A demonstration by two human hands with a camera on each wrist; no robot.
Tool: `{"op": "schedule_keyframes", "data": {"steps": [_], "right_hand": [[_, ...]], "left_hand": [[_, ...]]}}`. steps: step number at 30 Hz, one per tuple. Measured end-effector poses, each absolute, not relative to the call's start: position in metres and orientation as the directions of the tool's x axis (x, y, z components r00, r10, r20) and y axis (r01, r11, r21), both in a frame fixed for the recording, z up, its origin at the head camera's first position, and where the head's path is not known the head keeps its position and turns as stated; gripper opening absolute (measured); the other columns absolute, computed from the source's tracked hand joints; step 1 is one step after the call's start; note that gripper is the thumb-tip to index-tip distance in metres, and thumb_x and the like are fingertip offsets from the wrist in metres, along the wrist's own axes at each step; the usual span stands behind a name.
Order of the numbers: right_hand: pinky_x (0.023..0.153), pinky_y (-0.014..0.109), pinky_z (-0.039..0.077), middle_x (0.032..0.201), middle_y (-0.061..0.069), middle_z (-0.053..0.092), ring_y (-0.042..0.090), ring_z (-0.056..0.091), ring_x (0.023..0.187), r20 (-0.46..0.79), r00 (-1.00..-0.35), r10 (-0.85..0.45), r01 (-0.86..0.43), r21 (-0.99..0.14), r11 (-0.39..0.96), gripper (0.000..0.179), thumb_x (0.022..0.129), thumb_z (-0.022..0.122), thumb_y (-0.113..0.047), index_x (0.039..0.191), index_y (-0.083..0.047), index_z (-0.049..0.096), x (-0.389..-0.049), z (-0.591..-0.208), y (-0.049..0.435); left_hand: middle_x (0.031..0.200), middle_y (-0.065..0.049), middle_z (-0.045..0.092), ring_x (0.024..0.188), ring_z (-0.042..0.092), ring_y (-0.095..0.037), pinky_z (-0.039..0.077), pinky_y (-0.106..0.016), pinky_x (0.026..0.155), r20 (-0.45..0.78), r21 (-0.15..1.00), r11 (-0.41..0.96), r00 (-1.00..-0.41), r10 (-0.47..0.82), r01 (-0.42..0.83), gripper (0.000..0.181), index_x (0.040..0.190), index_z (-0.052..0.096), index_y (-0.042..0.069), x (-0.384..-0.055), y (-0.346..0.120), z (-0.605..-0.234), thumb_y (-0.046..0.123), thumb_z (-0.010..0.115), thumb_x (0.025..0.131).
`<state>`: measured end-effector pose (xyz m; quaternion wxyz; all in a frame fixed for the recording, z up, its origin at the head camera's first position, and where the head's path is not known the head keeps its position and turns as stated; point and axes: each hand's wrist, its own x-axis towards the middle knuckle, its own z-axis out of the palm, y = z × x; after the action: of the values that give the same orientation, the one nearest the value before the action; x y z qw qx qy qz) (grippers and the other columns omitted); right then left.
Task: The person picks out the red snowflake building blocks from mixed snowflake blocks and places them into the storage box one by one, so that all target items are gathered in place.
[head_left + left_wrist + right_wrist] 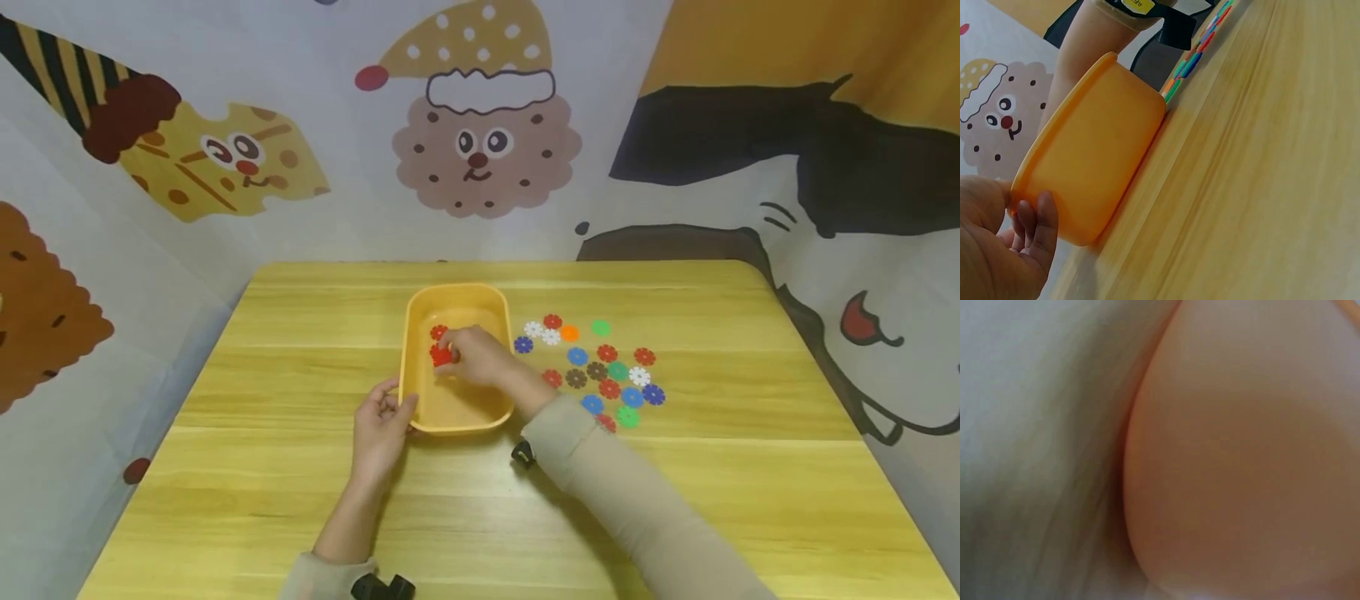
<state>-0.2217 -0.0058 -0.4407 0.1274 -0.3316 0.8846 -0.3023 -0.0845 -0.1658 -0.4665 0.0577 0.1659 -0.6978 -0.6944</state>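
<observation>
A yellow-orange plastic tray point(457, 412) stands on the wooden table. My left hand point(381, 433) holds its near left corner, thumb at the rim and fingers against the outer wall, as the left wrist view shows the hand point(1013, 244) on the tray point(1094, 147). Inside the tray, my right hand point(480, 357) pinches a red notched plastic disc point(442, 357); the fingers partly cover it. Another red disc point(439, 332) lies on the tray floor just beyond. In the right wrist view the blurred tray wall point(1241, 481) fills most of the picture, and the hand is out of sight.
Right of the tray, several notched discs lie loose on the table, among them a white one point(640, 377), a dark blue one point(653, 394) and a green one point(627, 417). The right forearm partly hides some. A cartoon-print curtain point(337, 233) hangs behind the table point(262, 367).
</observation>
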Motion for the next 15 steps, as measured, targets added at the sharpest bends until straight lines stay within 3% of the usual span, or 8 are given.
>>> {"op": "schedule_keyframes", "data": {"steps": [9,15], "right_hand": [[0.057,0.022,0.044,0.068,-0.001,0.055,0.012,0.048,0.062,-0.12,-0.717,-0.687,-0.522,-0.561,0.643,0.023,0.086,0.083,-0.024,0.09,-0.009,0.065,-0.2237,-0.4508,-0.0102],[0.063,0.023,0.049,0.072,0.001,0.058,0.013,0.05,0.064,-0.145,-0.718,-0.681,-0.489,-0.59,0.642,0.037,0.086,0.083,-0.024,0.113,-0.005,0.067,-0.2229,-0.4497,-0.0107]], "left_hand": [[0.085,-0.011,0.058,0.063,0.061,-0.013,0.062,-0.027,0.057,-0.142,0.989,-0.017,-0.94,-0.31,-0.144,0.036,0.131,0.057,-0.001,-0.0857,-0.1657,-0.4678,0.003,0.066,0.096],[0.084,-0.009,0.058,0.063,0.061,-0.011,0.061,-0.025,0.057,-0.142,0.99,-0.021,-0.941,-0.308,-0.143,0.037,0.131,0.057,-0.004,-0.0857,-0.1661,-0.4654,0.003,0.065,0.096]]}}
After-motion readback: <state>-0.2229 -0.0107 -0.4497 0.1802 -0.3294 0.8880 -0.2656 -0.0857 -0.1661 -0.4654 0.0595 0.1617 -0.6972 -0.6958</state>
